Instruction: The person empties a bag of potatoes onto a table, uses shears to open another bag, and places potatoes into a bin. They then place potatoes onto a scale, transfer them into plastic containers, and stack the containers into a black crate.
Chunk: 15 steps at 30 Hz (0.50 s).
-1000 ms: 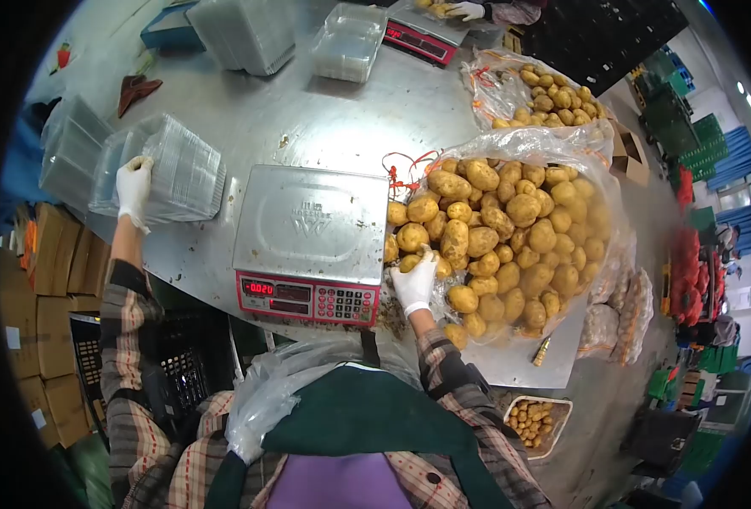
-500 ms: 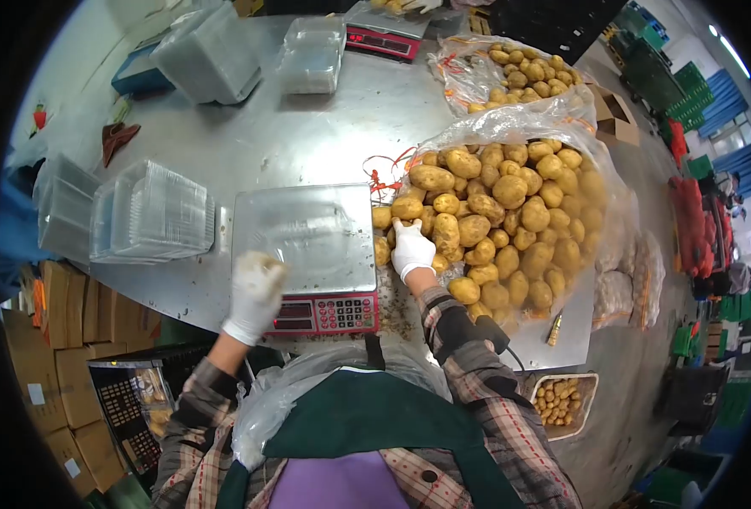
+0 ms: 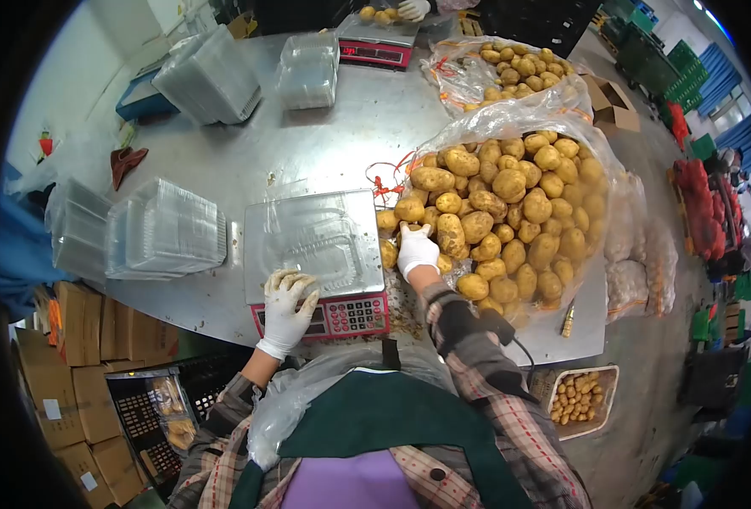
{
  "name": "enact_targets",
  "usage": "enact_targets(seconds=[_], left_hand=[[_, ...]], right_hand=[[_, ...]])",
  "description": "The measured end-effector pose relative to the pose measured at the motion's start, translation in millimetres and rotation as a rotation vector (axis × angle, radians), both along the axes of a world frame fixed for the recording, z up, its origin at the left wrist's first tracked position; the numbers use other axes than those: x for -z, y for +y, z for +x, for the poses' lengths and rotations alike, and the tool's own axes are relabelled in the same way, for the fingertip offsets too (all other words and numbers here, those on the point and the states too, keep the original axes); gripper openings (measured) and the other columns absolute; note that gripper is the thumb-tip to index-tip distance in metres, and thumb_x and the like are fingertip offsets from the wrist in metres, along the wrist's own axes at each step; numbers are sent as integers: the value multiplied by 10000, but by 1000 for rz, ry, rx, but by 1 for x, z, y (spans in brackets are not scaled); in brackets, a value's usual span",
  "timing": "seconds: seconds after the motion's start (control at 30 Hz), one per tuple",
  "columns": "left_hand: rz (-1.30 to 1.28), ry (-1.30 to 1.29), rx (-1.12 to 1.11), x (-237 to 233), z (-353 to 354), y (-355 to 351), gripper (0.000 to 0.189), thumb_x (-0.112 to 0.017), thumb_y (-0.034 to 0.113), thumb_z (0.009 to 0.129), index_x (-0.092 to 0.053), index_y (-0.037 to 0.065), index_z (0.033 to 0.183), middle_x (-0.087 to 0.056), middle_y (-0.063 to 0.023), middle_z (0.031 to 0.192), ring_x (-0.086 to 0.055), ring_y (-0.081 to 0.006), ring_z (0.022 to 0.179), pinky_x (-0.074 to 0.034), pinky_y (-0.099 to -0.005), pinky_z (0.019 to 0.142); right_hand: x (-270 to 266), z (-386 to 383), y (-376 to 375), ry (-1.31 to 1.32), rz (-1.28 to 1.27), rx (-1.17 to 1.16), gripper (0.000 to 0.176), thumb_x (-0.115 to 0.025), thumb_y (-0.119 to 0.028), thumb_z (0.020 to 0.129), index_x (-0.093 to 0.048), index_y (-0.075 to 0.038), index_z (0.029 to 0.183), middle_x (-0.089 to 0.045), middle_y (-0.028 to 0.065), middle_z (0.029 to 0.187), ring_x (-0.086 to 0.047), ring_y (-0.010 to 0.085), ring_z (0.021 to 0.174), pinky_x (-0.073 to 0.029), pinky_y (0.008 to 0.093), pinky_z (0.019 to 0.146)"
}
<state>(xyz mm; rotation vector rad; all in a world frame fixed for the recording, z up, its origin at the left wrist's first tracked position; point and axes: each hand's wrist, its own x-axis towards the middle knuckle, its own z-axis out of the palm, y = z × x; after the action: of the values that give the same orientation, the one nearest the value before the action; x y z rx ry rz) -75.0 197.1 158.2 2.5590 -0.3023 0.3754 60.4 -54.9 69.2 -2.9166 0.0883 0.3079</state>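
My left hand (image 3: 289, 310), in a white glove, is at the front left corner of the scale (image 3: 357, 314), its fingers apart and nothing seen in them. A clear plastic tray (image 3: 329, 254) lies on the scale's metal platform, just beyond those fingers. At the left edge of the heap of potatoes (image 3: 511, 184), my white-gloved right hand (image 3: 416, 252) has its fingers curled down around a potato, mostly covered by the glove. The heap spills from an opened clear plastic bag (image 3: 591, 131). Several loose potatoes lie between bag and scale.
Stacked clear trays (image 3: 167, 231) stand left of the scale, more trays (image 3: 307, 72) farther back. Across the table, another person's gloved hand (image 3: 414, 9) is near a second scale (image 3: 375, 53). A crate of potatoes (image 3: 610, 399) stands below right, cardboard boxes (image 3: 95, 322) below left.
My left hand has come from a blurred, closed-looking pose to spread fingers by the platform's front edge. My right hand stays at the heap's left edge. The view has shifted slightly.
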Motion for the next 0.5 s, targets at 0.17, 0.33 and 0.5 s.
enact_targets(seconds=[0.17, 0.33, 0.5], left_hand=[[-72, -53, -219, -13, 4, 1, 409, -672, 157, 799, -578, 79, 1190, -523, -135, 1250, -423, -302, 1221, -301, -444, 1054], [-261, 132, -252, 7, 6, 17, 721, -671, 147, 820, -311, 38, 1434, -323, -179, 1471, -279, -334, 1366, -215, -431, 1130], [-362, 39, -182, -5, 13, -6, 828, -722, 218, 779, -279, 51, 1459, -274, -189, 1494, -260, -357, 1373, -212, -441, 1134]], right_hand=[[-6, 4, -6, -12, 99, 53, 494, -603, -138, 794, -480, -207, 1267, -413, 324, 1308, -663, 380, 856, -535, 421, 771], [-81, -31, 3, -295, 582, 238, 649, -740, -220, 710, -430, -224, 1280, -449, 240, 1214, -631, 390, 911, -535, 426, 784], [-132, -59, 47, -320, 978, -229, 588, -725, -245, 731, -489, -156, 1262, -470, 189, 1256, -628, 366, 931, -542, 405, 787]])
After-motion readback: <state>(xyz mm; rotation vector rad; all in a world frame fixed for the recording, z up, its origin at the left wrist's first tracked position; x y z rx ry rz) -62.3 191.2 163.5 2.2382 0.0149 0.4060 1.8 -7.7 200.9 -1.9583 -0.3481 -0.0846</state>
